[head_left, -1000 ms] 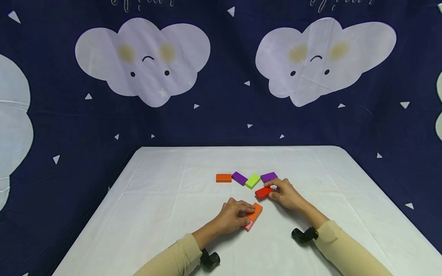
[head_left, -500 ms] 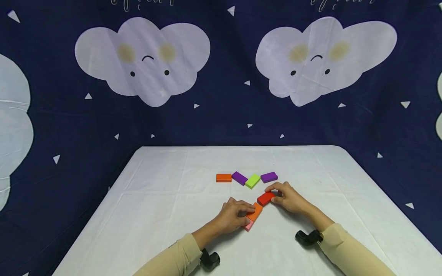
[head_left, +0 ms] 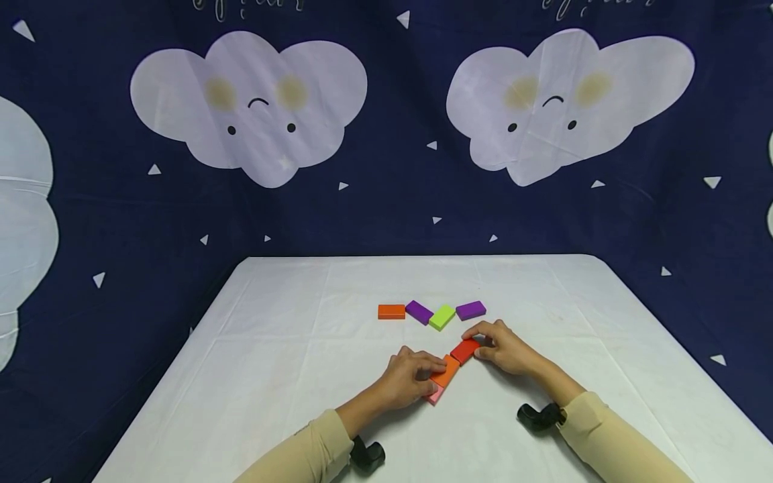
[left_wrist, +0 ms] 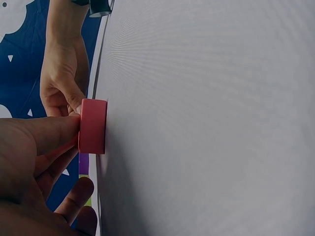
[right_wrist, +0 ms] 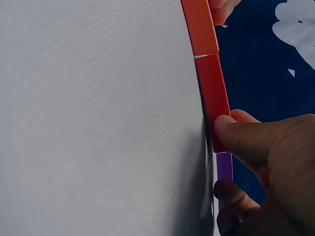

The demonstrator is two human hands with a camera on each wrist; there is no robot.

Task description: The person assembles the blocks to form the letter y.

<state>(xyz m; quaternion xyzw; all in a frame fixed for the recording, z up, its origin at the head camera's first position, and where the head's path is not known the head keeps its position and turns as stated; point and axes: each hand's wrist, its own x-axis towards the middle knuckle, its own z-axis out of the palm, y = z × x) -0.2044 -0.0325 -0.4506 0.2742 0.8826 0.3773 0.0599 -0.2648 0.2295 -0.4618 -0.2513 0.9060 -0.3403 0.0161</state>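
In the head view my left hand (head_left: 406, 380) holds an orange block (head_left: 448, 370) and a pink block (head_left: 433, 397) that lie end to end on the table. Its thumb is at the pink one, seen end-on as a reddish block (left_wrist: 93, 127) in the left wrist view, and its other fingers reach over the orange one. My right hand (head_left: 504, 347) pinches a red block (head_left: 465, 350) between thumb and fingers. In the right wrist view the red block's near end meets the orange one, with a thin wedge of gap at one corner.
Farther back on the white table (head_left: 290, 389) lies a loose row: an orange-red block (head_left: 391, 312), a purple block (head_left: 419, 312), a lime green block (head_left: 443, 317) and another purple block (head_left: 471, 310). A dark blue curtain (head_left: 398, 221) hangs behind the table.
My right hand has drawn the red block slightly right and towards me, up against the orange block's far end. My left hand has stayed in place.
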